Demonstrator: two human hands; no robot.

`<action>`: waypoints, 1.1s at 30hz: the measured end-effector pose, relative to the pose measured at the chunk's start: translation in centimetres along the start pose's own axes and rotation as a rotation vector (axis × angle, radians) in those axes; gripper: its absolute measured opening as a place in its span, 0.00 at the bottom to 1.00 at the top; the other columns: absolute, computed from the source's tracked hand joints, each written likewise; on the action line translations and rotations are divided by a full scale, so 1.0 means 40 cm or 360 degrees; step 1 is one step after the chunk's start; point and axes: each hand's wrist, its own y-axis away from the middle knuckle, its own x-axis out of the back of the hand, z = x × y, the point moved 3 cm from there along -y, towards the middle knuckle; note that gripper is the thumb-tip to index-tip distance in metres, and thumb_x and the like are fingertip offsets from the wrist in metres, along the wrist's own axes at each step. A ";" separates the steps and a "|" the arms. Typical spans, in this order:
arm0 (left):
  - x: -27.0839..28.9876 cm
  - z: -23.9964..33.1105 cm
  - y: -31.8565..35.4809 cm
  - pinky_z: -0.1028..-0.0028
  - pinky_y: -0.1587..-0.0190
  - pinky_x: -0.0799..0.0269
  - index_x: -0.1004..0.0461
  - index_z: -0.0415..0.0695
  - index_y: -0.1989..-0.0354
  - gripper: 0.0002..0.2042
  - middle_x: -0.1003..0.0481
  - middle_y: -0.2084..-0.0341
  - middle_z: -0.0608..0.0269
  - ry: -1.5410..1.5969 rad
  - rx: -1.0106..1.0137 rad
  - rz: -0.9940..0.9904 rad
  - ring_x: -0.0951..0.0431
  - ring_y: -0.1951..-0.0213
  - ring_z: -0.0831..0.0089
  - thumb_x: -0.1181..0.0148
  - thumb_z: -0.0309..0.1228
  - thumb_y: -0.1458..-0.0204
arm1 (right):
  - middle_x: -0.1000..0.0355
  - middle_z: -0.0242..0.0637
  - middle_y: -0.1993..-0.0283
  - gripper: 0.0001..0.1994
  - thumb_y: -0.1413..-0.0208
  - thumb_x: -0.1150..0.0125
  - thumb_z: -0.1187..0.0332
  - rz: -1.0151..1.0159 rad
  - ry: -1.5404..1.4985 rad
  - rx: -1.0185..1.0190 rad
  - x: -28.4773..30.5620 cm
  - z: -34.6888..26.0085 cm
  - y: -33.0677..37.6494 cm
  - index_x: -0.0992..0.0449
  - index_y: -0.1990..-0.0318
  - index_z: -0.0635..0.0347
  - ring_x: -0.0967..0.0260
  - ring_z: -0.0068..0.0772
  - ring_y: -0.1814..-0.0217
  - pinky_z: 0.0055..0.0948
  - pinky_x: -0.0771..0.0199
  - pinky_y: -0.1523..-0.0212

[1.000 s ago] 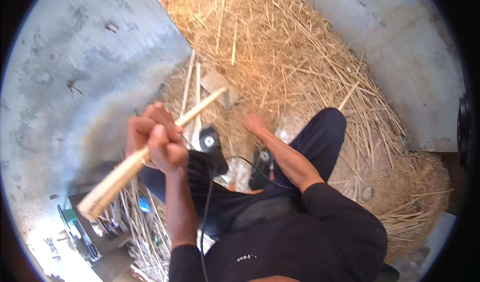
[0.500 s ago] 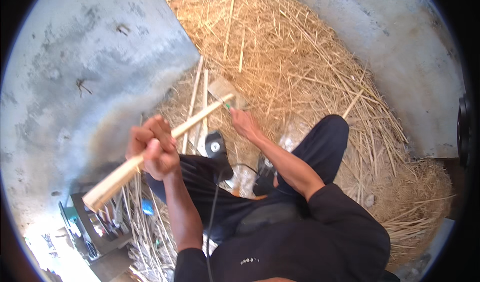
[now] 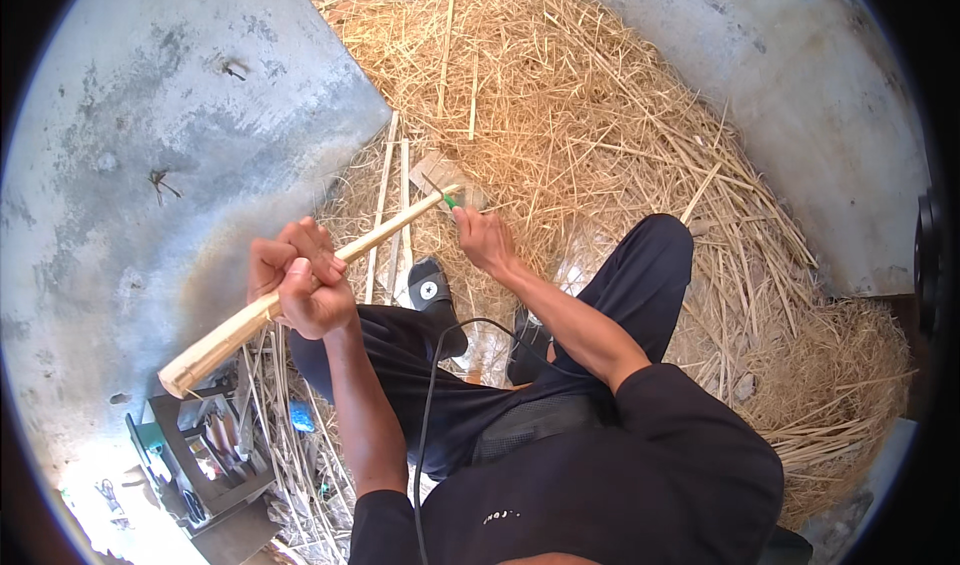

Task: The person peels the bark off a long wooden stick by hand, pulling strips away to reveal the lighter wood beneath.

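In the head view, the left hand (image 3: 300,287) is wrapping its fingers tightly around a long pale bamboo stick (image 3: 300,287), which is slanting from the near left up toward the far right over the person's dark-trousered knees. The right hand (image 3: 483,240) is closing on a small green-handled tool (image 3: 451,201) just beside the stick's far tip. A wide heap of dry yellow straw (image 3: 560,95) is lying beyond the hands. Several thin split bamboo strips (image 3: 392,205) are resting on the straw behind the stick. A grey concrete slab (image 3: 150,145) is spreading to the left.
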 end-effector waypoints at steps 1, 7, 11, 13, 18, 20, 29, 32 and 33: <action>-0.009 0.007 0.003 0.82 0.86 0.52 0.46 0.45 0.83 0.06 0.45 0.94 0.64 -0.0024 -0.0028 -0.0020 0.50 0.89 0.80 0.57 0.28 0.62 | 0.29 0.59 0.73 0.28 0.40 0.66 0.51 0.0017 -0.0062 0.0038 -0.004 -0.009 0.007 0.25 0.76 0.64 0.31 0.62 0.65 0.51 0.32 0.63; 0.010 -0.011 -0.018 0.82 0.86 0.51 0.46 0.45 0.83 0.06 0.46 0.94 0.65 0.0086 -0.0054 -0.0071 0.49 0.88 0.80 0.56 0.28 0.62 | 0.28 0.60 0.69 0.28 0.40 0.64 0.50 0.0250 0.0170 -0.0103 -0.045 0.099 -0.082 0.25 0.69 0.68 0.30 0.61 0.64 0.53 0.33 0.62; 0.007 -0.012 -0.003 0.82 0.87 0.50 0.46 0.45 0.83 0.06 0.46 0.94 0.65 0.0090 0.0008 0.0020 0.49 0.88 0.80 0.56 0.28 0.62 | 0.29 0.60 0.71 0.25 0.40 0.64 0.51 0.0078 0.0200 -0.0185 -0.022 0.087 -0.059 0.25 0.66 0.64 0.30 0.60 0.65 0.52 0.33 0.62; 0.012 -0.003 0.001 0.82 0.87 0.51 0.47 0.45 0.83 0.06 0.46 0.95 0.65 0.0061 -0.0008 -0.0002 0.49 0.88 0.80 0.56 0.28 0.63 | 0.28 0.56 0.73 0.24 0.40 0.63 0.53 -0.0028 0.0077 -0.0179 0.003 -0.005 -0.030 0.24 0.68 0.63 0.29 0.57 0.65 0.51 0.31 0.64; 0.001 -0.004 -0.008 0.82 0.87 0.51 0.47 0.45 0.83 0.06 0.46 0.95 0.65 0.0080 0.0005 -0.0060 0.49 0.88 0.80 0.57 0.28 0.63 | 0.28 0.56 0.64 0.21 0.40 0.63 0.56 -0.0055 0.0356 0.0053 -0.025 0.070 -0.044 0.28 0.55 0.64 0.29 0.50 0.59 0.47 0.30 0.59; 0.001 -0.007 -0.007 0.83 0.87 0.52 0.47 0.46 0.83 0.06 0.46 0.95 0.65 0.0094 0.0015 -0.0066 0.50 0.88 0.80 0.57 0.28 0.62 | 0.29 0.52 0.57 0.20 0.40 0.63 0.57 -0.0167 0.0666 -0.0271 -0.106 0.369 -0.089 0.28 0.53 0.60 0.31 0.51 0.54 0.48 0.32 0.55; 0.036 -0.008 -0.014 0.82 0.86 0.53 0.46 0.45 0.83 0.07 0.45 0.94 0.65 0.0158 0.0013 -0.0140 0.47 0.88 0.79 0.55 0.27 0.61 | 0.28 0.56 0.61 0.28 0.39 0.70 0.51 -0.0047 0.0036 -0.0344 -0.082 0.175 -0.048 0.25 0.63 0.65 0.31 0.54 0.55 0.47 0.34 0.55; 0.037 0.002 0.009 0.81 0.85 0.53 0.46 0.44 0.83 0.06 0.44 0.94 0.64 0.0182 -0.0020 -0.0220 0.47 0.88 0.79 0.55 0.26 0.62 | 0.30 0.54 0.77 0.31 0.39 0.69 0.48 0.0099 -0.0219 0.0019 0.015 0.022 0.062 0.29 0.78 0.66 0.31 0.52 0.71 0.48 0.37 0.65; 0.033 0.007 0.015 0.81 0.85 0.53 0.46 0.44 0.83 0.06 0.44 0.94 0.64 0.0183 -0.0040 -0.0244 0.47 0.88 0.79 0.55 0.26 0.63 | 0.33 0.52 0.80 0.30 0.39 0.68 0.48 0.0070 -0.0273 0.0079 0.045 -0.029 0.101 0.31 0.79 0.65 0.33 0.50 0.75 0.47 0.37 0.68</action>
